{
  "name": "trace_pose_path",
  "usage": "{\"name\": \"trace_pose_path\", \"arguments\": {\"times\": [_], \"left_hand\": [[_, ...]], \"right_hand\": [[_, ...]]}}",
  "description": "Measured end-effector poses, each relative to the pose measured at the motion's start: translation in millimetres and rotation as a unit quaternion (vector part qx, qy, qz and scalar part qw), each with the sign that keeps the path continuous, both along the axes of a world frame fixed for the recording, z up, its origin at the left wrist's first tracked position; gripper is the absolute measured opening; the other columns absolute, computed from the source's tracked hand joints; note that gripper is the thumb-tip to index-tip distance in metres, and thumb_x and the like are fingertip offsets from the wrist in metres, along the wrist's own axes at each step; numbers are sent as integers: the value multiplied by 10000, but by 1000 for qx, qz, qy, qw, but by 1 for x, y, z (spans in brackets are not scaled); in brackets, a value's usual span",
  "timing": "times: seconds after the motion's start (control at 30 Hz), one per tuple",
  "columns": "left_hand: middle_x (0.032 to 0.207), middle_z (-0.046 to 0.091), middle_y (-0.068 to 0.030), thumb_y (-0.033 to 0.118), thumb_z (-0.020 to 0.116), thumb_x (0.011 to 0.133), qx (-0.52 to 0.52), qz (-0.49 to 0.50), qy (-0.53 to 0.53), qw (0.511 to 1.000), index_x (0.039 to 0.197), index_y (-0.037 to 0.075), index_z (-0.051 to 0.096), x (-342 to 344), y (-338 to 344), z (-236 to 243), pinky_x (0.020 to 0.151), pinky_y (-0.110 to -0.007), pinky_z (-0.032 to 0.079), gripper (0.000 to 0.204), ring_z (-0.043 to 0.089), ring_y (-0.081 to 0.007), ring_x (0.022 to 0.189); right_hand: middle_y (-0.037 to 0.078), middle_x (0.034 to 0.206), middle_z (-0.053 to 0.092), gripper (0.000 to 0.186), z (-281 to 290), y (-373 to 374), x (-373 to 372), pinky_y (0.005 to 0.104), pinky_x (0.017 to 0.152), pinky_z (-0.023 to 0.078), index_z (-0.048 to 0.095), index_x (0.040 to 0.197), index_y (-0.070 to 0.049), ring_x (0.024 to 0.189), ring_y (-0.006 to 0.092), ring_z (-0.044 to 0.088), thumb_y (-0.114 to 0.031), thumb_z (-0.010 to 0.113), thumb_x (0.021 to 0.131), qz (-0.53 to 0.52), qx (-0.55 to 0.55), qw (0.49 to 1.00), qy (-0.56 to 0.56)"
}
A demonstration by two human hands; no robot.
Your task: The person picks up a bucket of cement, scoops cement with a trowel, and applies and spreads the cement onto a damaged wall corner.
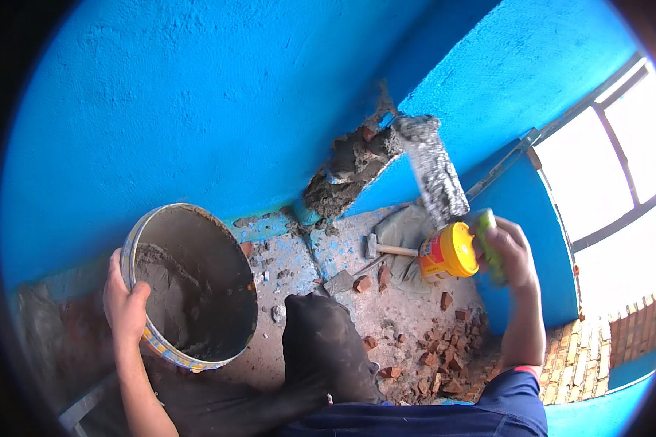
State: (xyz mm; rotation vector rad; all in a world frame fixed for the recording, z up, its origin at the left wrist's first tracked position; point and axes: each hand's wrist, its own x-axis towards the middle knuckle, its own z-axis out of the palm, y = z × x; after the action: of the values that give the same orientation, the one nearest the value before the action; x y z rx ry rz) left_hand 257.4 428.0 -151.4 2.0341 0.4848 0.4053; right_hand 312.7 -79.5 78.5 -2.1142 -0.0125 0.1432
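Observation:
My left hand (126,302) grips the rim of a round bucket (222,273), which is tilted and has wet grey mortar (166,298) inside. In my right hand (516,255) is a trowel (439,175) with a green handle. Its long rectangular blade is smeared with mortar and slightly blurred. The blade's far end is by a rough broken cavity (353,169) low in the corner of the blue wall (175,109). Grey mortar and a bit of brick show in that cavity. Whether the blade touches it I cannot tell.
A yellow tub (448,253) stands beyond my right hand. A hammer (388,249) and a flat metal blade (339,282) lie on the dusty floor. Broken brick pieces (444,355) are heaped at the right. My knee (324,335) is between bucket and rubble; a bright window (598,160) is at far right.

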Motion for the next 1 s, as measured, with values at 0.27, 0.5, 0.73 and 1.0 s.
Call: {"name": "trace_pose_path", "arguments": {"times": [0.27,0.5,0.73,1.0], "left_hand": [[1182,621,-173,118,569,700,61,3,44,997,1333,49,476,3,-7,13,961,-403,428,644,587,-342,1113],[1227,593,-180,141,598,722,53,-34,-3,998,1321,32,476,4,6,0,987,-395,420,621,560,-324,1164],[1192,589,-160,79,599,707,-17,-78,-20,997,1321,-1,462,-6,-2,4,994,-364,414,634,557,-259,1135],[1320,477,-205,54,583,689,48,-126,25,991,1381,-67,368,-6,-16,15,1095,-384,317,735,440,-302,1277]], "right_hand": [[156,911,652,360,-166,154,27,443,630,535,593,1027,-46,726,355,670,-361,630,857,429,-425,792,-93],[171,761,675,343,-186,191,49,470,620,544,566,1099,-80,736,357,681,-223,648,798,427,-483,762,-57],[107,948,722,180,-267,281,65,404,692,562,723,940,-63,852,260,709,-180,627,843,548,-506,654,-128],[56,917,703,178,-379,391,60,513,593,473,751,910,-126,812,269,668,-236,643,820,505,-599,552,-285]]}}
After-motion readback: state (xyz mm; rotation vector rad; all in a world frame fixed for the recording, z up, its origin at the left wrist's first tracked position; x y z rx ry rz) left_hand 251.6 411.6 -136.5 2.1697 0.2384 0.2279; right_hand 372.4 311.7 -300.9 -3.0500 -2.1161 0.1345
